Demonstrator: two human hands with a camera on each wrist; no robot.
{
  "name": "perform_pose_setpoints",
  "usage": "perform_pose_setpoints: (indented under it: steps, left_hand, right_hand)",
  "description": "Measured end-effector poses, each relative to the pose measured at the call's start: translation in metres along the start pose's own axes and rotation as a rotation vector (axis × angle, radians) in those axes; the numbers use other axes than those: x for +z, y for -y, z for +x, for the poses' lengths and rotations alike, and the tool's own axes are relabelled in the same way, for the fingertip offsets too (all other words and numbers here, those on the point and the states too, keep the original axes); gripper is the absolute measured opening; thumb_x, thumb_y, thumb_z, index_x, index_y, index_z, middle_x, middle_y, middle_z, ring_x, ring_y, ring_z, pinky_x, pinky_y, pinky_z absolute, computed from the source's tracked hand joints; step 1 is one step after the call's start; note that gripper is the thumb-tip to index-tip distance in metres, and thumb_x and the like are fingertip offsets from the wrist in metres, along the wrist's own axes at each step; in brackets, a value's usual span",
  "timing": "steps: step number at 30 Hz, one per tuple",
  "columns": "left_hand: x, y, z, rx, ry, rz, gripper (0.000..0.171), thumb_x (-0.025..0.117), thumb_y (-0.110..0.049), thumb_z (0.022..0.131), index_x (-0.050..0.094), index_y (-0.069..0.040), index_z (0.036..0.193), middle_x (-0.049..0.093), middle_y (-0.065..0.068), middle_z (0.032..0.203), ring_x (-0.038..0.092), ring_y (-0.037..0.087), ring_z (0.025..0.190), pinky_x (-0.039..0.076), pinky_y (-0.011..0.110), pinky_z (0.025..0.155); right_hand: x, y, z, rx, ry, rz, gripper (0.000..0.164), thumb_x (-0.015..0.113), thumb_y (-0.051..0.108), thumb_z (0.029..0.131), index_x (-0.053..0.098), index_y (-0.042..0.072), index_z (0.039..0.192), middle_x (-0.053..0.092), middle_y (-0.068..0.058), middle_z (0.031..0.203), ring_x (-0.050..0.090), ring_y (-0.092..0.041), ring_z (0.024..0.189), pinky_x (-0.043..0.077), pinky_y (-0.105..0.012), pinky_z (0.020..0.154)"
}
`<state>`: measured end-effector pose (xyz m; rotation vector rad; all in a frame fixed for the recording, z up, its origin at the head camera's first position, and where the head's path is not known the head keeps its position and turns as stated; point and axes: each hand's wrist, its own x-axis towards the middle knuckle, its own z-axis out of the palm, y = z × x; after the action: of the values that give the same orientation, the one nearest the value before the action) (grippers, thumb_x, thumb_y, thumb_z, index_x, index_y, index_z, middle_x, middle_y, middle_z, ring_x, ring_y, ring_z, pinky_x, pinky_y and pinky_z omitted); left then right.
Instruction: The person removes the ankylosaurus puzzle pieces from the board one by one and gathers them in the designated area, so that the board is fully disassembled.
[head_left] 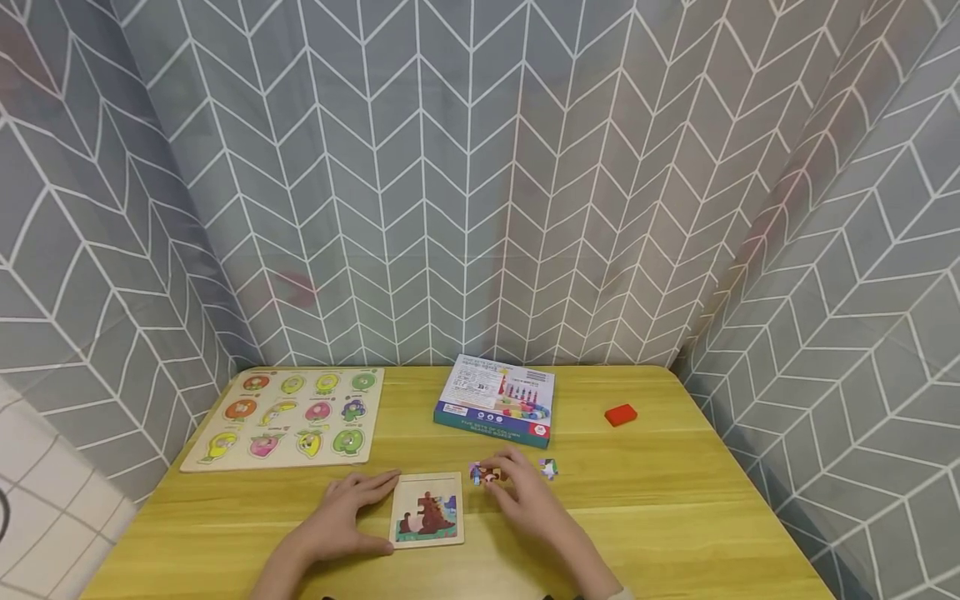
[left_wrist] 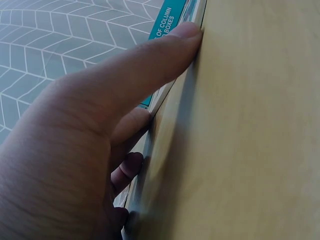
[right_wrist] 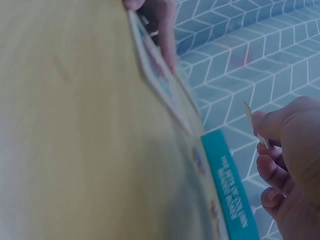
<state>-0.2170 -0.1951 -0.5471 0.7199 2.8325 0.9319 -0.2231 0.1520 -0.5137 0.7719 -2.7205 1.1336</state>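
A square wooden puzzle tray (head_left: 429,544) lies on the table, partly filled with brown, green and blue pieces that make an animal picture. My left hand (head_left: 341,521) holds it at the left side, the index fingertip at the far corner and the thumb (left_wrist: 187,37) at the near one. To the right of the tray, my right hand (head_left: 528,496) pinches a small puzzle piece (right_wrist: 251,120) between thumb and forefinger, raised above the table and seen nearly edge-on. A bluish loose piece (head_left: 475,473) is beside those fingers, and another piece (head_left: 549,469) lies beyond the hand.
Behind the tray sits a teal and white box (head_left: 491,421). A wooden board of fruit and vegetable pictures (head_left: 292,421) occupies the table's far left, and a small red block (head_left: 621,414) is at the far right. A patterned grey curtain (head_left: 465,183) hangs behind the table.
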Motion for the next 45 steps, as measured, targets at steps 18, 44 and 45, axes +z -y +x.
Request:
perform_pose_setpoints:
  steps: [18, 44, 45]
  left_hand:
    - [0.002, 0.000, -0.002, -0.012, -0.009, 0.007, 0.101, 0.088, -0.067, 0.072, 0.055, -0.023, 0.157, 0.052, -0.006, 0.161, 0.045, 0.016, 0.122, 0.034, 0.042, 0.096]
    - [0.003, 0.002, 0.001, -0.022, -0.005, -0.003, 0.102, 0.086, -0.069, 0.072, 0.054, -0.025, 0.158, 0.051, -0.009, 0.162, 0.044, 0.014, 0.123, 0.034, 0.045, 0.098]
    - [0.003, 0.002, 0.001, -0.022, -0.005, -0.002, 0.102, 0.086, -0.069, 0.072, 0.054, -0.025, 0.158, 0.051, -0.009, 0.162, 0.044, 0.014, 0.123, 0.034, 0.044, 0.098]
  right_hand:
    - [0.026, -0.026, -0.013, -0.041, 0.022, 0.080, 0.019, 0.074, 0.009, 0.099, 0.076, 0.010, 0.118, 0.068, 0.002, 0.112, 0.059, -0.008, 0.096, 0.053, -0.025, 0.083]
    - [0.029, -0.022, -0.018, -0.081, 0.017, 0.013, 0.022, 0.072, 0.006, 0.099, 0.074, 0.010, 0.120, 0.064, 0.002, 0.117, 0.061, -0.010, 0.103, 0.055, -0.030, 0.092]
    - [0.029, -0.022, -0.018, -0.078, 0.017, 0.016, 0.022, 0.072, 0.006, 0.099, 0.074, 0.010, 0.120, 0.064, 0.002, 0.117, 0.061, -0.010, 0.103, 0.055, -0.030, 0.091]
